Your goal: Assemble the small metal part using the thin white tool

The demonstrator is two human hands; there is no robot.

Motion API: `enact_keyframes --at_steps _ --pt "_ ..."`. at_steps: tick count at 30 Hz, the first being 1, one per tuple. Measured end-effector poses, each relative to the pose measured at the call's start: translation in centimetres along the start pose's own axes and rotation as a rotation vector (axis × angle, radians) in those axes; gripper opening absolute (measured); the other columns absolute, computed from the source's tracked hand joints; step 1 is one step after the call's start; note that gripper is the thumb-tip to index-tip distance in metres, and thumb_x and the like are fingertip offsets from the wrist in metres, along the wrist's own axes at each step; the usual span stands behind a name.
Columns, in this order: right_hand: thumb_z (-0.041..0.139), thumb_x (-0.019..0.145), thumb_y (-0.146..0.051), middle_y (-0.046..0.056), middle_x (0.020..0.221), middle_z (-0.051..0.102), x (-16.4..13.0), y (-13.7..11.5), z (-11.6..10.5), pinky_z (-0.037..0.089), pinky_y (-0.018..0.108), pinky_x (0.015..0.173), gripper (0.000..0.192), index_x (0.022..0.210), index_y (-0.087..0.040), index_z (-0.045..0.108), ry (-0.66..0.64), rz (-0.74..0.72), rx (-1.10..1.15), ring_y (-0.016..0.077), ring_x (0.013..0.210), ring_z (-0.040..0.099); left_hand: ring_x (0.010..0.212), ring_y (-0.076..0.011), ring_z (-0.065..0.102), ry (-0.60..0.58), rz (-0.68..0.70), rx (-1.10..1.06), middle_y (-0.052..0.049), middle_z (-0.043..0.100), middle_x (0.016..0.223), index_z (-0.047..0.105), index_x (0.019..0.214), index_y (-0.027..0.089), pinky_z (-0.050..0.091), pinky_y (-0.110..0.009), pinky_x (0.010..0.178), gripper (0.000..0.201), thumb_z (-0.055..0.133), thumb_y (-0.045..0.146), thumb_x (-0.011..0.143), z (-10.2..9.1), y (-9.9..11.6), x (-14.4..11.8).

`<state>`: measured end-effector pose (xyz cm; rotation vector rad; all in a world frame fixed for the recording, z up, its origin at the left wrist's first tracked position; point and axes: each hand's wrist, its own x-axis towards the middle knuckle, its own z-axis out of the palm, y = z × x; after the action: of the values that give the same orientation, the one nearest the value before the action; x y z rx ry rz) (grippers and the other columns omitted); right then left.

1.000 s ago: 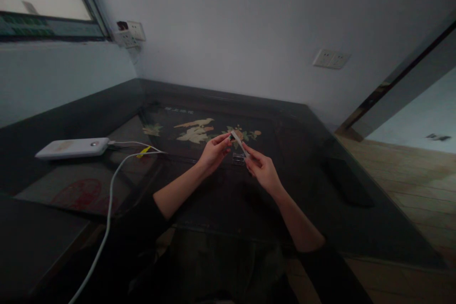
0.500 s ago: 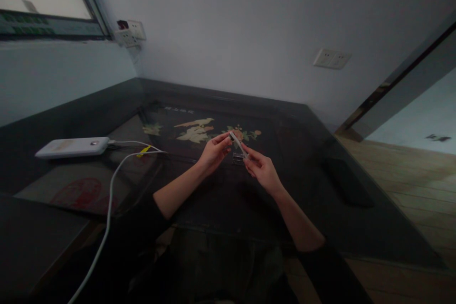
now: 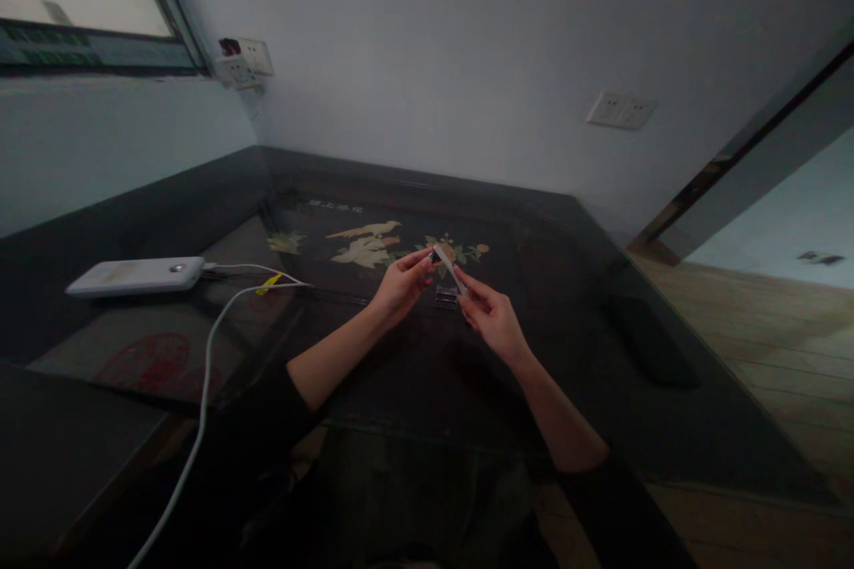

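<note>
The small white strip [image 3: 449, 268] sits pinched between both hands above the dark table [image 3: 600, 284]: the left hand [image 3: 398, 287] closed on its upper end, the right hand [image 3: 489, 320] on its lower. It has barely shifted in the last second. Possibly a dark cap tips it. A power bank [image 3: 135, 275] lies well apart.

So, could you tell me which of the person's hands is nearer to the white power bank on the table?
Left. The left hand lies on the power bank's side of the table, though well apart from it; the right hand is farther off.
</note>
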<state>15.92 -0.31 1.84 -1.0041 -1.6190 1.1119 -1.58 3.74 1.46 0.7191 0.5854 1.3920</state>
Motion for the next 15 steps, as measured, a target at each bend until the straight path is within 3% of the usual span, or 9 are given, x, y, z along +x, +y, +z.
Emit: enact_keyframes --at_steps 9,15 --pt "0.063 0.082 -0.030 -0.005 0.067 0.040 -0.35 -0.06 0.51 0.025 0.019 0.040 0.052 0.133 -0.025 0.056 -0.103 0.047 0.208 0.0041 0.046 0.032 0.065 -0.0047 0.056 -0.013 0.004 -0.011 -0.007 0.070 0.095 0.073 0.093 0.013 0.042 -0.016 0.057 0.029 0.079 0.022 0.065 0.40 0.40 -0.25" --pt "0.063 0.081 -0.032 -0.004 0.067 0.042 -0.16 -0.18 0.39 0.026 0.019 0.041 0.051 0.132 -0.023 0.057 -0.049 0.041 0.141 0.0050 0.048 0.034 0.063 -0.0039 0.056 -0.018 -0.001 -0.030 -0.003 0.069 0.082 0.072 0.095 0.013 0.042 -0.015 0.056 0.035 0.081 0.021 0.062 0.22 0.16 -0.10"
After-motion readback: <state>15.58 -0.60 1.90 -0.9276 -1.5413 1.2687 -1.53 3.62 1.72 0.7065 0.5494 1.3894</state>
